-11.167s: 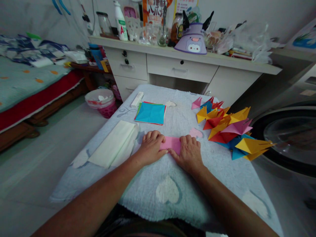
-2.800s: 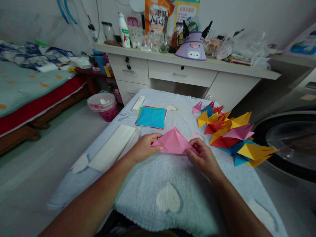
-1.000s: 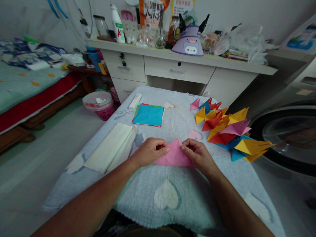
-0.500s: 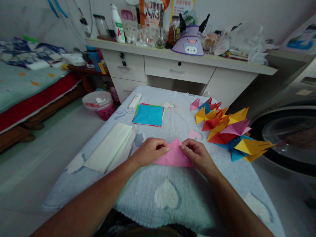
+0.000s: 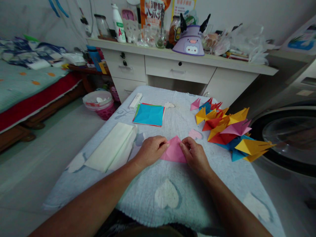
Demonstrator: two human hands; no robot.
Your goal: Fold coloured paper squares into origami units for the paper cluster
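Observation:
A pink paper (image 5: 174, 152), folded into a triangle with its tip pointing away from me, lies on the pale blue towel (image 5: 172, 184) that covers the table. My left hand (image 5: 151, 150) pinches its left side, fingers curled. My right hand (image 5: 194, 153) pinches its right side, fingertips close to the tip. Both hands press the paper down onto the towel.
A stack of coloured paper squares (image 5: 149, 114), blue on top, lies further back. A pile of folded paper shapes (image 5: 227, 126) sits at the right. A folded white cloth (image 5: 111, 146) lies at the left, a white tube (image 5: 136, 100) behind it. A cluttered desk (image 5: 182, 62) stands beyond.
Both hands have closed in toward the triangle's tip, and the pink paper looks narrower than half a second ago. Earlier it was a flat strip, then an opened, raised shape.

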